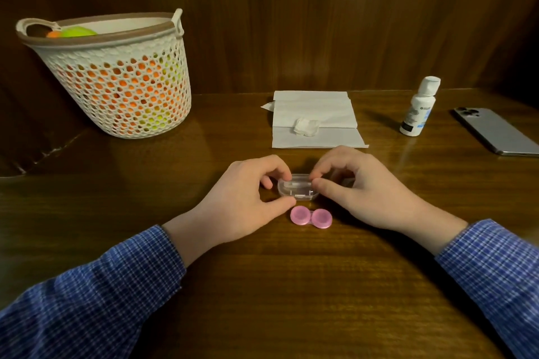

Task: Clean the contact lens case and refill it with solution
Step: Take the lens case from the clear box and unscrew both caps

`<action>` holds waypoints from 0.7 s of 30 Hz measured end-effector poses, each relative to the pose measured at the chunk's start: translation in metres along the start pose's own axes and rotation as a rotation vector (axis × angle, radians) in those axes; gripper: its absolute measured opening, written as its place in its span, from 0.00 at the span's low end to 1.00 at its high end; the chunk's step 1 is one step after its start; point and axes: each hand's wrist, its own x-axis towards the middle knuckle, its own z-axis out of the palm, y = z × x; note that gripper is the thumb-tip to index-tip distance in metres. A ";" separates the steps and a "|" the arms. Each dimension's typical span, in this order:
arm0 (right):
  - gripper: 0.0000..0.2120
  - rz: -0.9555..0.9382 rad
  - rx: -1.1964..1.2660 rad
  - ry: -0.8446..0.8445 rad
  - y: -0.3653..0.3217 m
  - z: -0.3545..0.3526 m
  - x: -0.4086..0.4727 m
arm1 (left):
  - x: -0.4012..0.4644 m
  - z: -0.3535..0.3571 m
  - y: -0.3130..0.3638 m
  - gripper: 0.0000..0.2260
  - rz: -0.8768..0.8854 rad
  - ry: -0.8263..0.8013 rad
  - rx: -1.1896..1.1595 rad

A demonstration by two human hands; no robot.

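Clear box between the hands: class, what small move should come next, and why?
Probably set the clear box aside. Both the left hand and right hand pinch it, while the pink lens case lies capped and untouched on the table.

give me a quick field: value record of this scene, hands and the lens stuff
left hand: pinches clear plastic box
right hand: pinches same box from the other end
pink contact lens case: on table, just in front of the box, both caps on
solution bottle: upright, capped, far right
tissue: flat behind hands, crumpled wad on it
phone: face down, right edge
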 end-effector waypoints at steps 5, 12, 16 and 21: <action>0.03 0.003 0.017 0.003 0.002 0.001 0.000 | 0.001 0.001 0.000 0.06 0.007 0.001 -0.074; 0.03 0.016 0.049 -0.004 0.002 0.001 0.000 | 0.002 0.001 0.002 0.06 0.015 -0.007 -0.096; 0.03 0.026 0.030 -0.025 0.002 0.001 0.001 | 0.001 0.001 0.002 0.06 0.029 -0.013 -0.090; 0.04 0.008 0.005 -0.014 -0.001 0.000 -0.001 | 0.001 0.000 0.003 0.06 0.019 -0.021 -0.068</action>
